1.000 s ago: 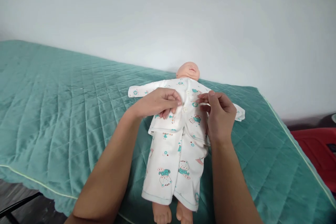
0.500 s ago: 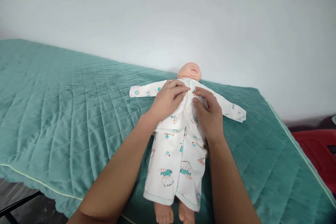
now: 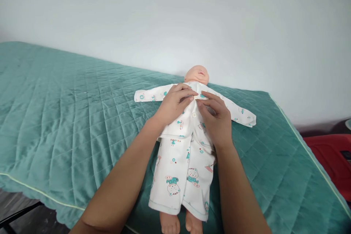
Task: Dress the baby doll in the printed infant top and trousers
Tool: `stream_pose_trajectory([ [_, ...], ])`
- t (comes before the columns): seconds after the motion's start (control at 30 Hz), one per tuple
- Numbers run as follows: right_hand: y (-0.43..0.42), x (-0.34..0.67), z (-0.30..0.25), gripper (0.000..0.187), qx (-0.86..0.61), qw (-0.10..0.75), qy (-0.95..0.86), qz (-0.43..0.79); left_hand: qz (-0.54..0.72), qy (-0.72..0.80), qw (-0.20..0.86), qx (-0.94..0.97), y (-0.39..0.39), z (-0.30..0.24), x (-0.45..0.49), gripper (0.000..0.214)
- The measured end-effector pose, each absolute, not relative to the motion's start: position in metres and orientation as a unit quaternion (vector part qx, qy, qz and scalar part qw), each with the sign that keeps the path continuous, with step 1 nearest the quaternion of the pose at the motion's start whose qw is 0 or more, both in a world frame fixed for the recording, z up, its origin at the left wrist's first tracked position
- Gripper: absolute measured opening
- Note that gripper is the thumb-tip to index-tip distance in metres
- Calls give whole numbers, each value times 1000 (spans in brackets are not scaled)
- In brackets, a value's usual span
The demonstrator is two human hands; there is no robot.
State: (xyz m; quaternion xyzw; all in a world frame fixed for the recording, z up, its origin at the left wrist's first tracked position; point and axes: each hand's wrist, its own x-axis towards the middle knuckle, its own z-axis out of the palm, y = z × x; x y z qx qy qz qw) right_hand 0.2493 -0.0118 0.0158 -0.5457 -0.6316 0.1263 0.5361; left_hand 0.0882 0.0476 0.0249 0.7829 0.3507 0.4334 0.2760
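Note:
A baby doll lies on its back, arms stretched out to the sides, in a white printed long-sleeved shirt and matching trousers. On its chest my left hand pinches the shirt's front edge between thumb and fingers. Facing it, my right hand grips the same front opening, its thumb and fingertips close to the left ones. Whatever button lies between the fingertips is hidden. Just below them a pale button shows on the shirt front. The doll's bare feet stick out of the trouser legs.
A green quilted cover spreads under the doll, with a light piped edge. A white wall rises right behind the doll's head. Beyond the right edge stands a red object. A dark metal leg shows at lower left.
My right hand has moved slightly left, its thumb and fingertips closing in on the shirt's front edge by the left fingers. My left hand stays nearly in place.

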Motion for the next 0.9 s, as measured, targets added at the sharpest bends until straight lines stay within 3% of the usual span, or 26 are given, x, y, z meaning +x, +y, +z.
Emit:
stream_pose_trajectory([
  [0.27,-13,249,17,13,-540,562,-599,185,431,363,292,773,45,26,91,23],
  [0.47,1,256,14,16,-527,594,-564,229,447,362,226,787,51,27,101,28],
  [0.63,20,263,11,35,-559,531,-602,208,413,362,202,811,62,23,106,39],
  [0.9,38,269,3,43,-568,470,-651,183,388,383,231,806,63,20,104,41],
])
